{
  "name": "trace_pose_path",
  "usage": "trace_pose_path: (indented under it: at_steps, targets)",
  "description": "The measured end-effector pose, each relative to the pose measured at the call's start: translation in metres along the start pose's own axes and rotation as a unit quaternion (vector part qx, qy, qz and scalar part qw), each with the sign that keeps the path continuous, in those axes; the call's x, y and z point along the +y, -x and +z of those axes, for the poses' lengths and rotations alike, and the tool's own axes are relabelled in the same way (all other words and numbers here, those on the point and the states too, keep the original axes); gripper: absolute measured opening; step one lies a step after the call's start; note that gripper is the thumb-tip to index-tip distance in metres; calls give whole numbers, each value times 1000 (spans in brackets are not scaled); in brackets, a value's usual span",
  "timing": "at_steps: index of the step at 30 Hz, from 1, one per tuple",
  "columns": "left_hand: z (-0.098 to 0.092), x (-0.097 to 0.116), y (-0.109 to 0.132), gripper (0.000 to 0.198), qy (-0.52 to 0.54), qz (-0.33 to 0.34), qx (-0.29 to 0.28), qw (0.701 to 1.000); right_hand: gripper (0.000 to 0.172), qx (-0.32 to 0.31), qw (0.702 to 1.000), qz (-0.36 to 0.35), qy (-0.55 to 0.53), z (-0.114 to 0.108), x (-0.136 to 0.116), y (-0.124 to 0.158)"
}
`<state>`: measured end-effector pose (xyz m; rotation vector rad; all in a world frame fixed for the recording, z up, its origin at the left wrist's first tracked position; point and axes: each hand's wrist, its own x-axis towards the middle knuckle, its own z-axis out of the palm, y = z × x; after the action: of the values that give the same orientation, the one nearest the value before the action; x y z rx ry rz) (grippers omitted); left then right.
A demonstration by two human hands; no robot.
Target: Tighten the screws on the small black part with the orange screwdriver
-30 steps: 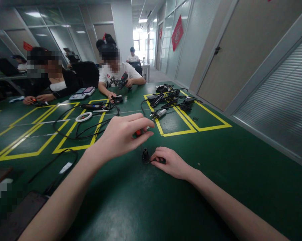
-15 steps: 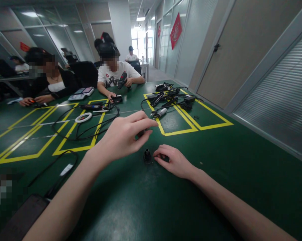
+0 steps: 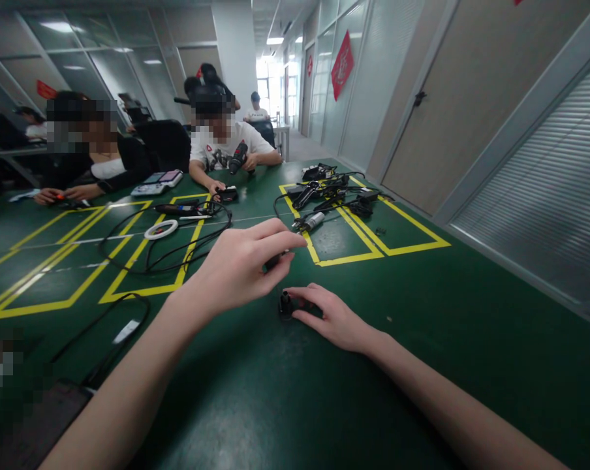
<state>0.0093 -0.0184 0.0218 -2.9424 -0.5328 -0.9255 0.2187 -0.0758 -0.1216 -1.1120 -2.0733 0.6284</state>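
On the table, a black part stands neck-up.

No text is legible: red sign on glass wall, white label on black cable far from the table's right edge

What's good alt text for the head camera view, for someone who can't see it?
A person's right hand is at a small black part on a green table; the raised left hand holds a mostly hidden dark object. Beyond, a co-worker holds a drill-like tool.
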Motion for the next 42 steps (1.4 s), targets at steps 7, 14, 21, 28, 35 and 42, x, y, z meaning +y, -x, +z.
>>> trace_pose_path:
  at_steps: [7,14,21,28,35,42]
  targets:
    - [-2,1,-2,29,-9,27,8,1000,24,9,1000,17,22,5,-3,-4]
    - [3,-1,1,27,-18,25,7,1000,27,9,1000,11,26,4,-4,-4]
    - [-3,1,-2,26,-8,28,4,1000,27,13,999,17,30,5,-1,-3]
    - [0,1,0,27,-17,13,22,1000,28,12,999,12,35,4,-1,-3]
    - [0,2,-2,31,-21,42,14,999,27,11,1000,16,25,6,1,-3]
    - [5,-1,0,29,-56,49,33,997,28,10,1000,10,25,5,0,-4]
